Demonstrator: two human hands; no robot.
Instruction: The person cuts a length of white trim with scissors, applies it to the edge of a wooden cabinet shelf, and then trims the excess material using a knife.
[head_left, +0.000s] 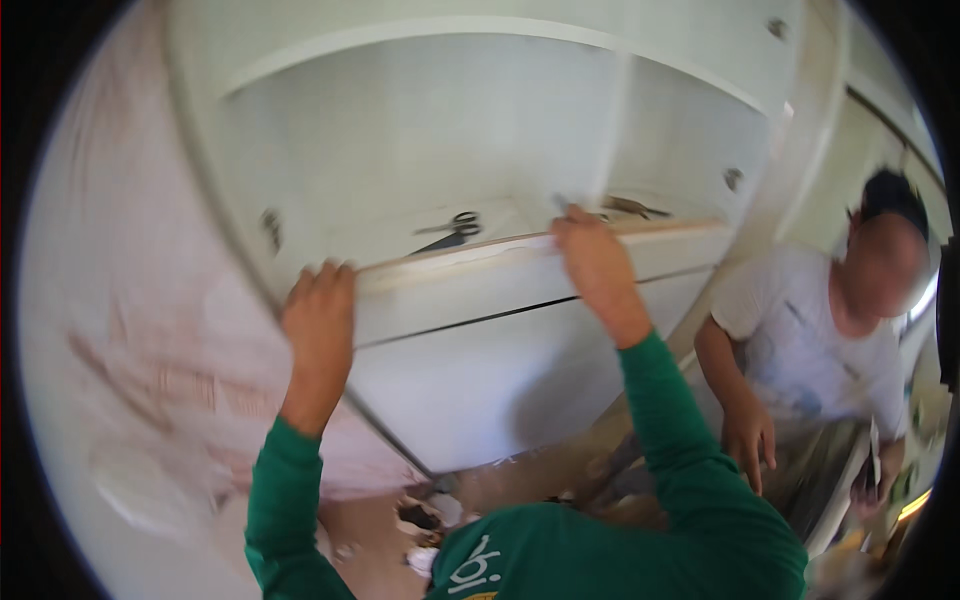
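A long pale strip (460, 262) with a thin brown top edge lies along the front of a white cabinet's open compartment. At its left end my left hand (320, 312) is closed, fingers curled over the edge. My right hand (598, 268) is closed on the strip farther right. A small blue-grey thing (560, 203) shows at the right fingertips; its kind is unclear. Behind the strip, between my hands, lie black-handled scissors (465, 222) and a dark flat piece (438, 244). A brown-handled tool (628, 207) rests on the shelf just past my right hand.
White panels (480, 385) form the cabinet front below the strip. Metal hinge fittings (733, 180) sit on its sides. A person in a white shirt (800, 320) is close on my right beside a dark long object (815, 470). Crumpled scraps (425, 520) litter the floor; stained sheeting (150, 300) covers the left.
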